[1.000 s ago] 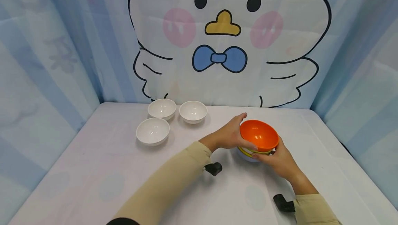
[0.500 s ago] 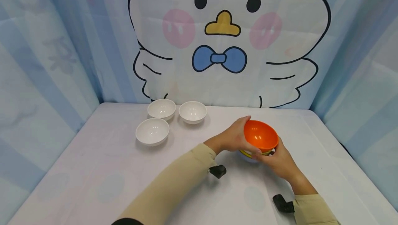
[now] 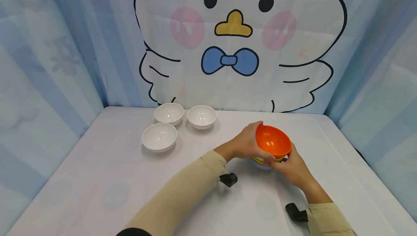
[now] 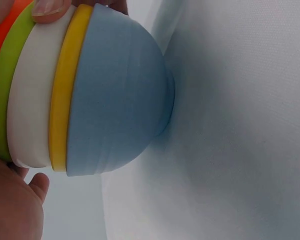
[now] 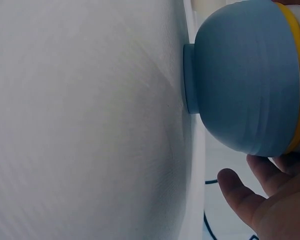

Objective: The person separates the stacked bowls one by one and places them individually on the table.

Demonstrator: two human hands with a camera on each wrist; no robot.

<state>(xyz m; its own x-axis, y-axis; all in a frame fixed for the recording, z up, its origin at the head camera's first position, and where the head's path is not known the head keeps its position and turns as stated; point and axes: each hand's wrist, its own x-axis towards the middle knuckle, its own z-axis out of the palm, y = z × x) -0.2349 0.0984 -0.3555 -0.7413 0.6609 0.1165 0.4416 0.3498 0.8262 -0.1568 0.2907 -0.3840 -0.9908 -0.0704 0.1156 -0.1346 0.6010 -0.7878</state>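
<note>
A stack of nested bowls stands on the table at the right, an orange bowl (image 3: 273,142) uppermost. Beneath it the left wrist view shows the rims of a green bowl (image 4: 9,90), a white bowl (image 4: 32,100) and a yellow bowl (image 4: 65,100). The blue bowl (image 4: 120,95) is lowest, its foot at the cloth. My left hand (image 3: 245,143) grips the upper stack from the left, thumb across the near side. From the right, my right hand (image 3: 293,167) holds the same upper part, its thumb meeting the left thumb in front. The fingers behind the stack are largely hidden in the head view.
Three white bowls stand apart from the stack at the back left: one in front (image 3: 159,137), two behind, including the right-hand bowl (image 3: 202,117). A pale cloth covers the table (image 3: 97,171). Printed curtains (image 3: 234,87) enclose its back and sides.
Over the first half second my left hand shifted slightly right around the stack's rim. Since then both hands and the bowls have stayed almost still.
</note>
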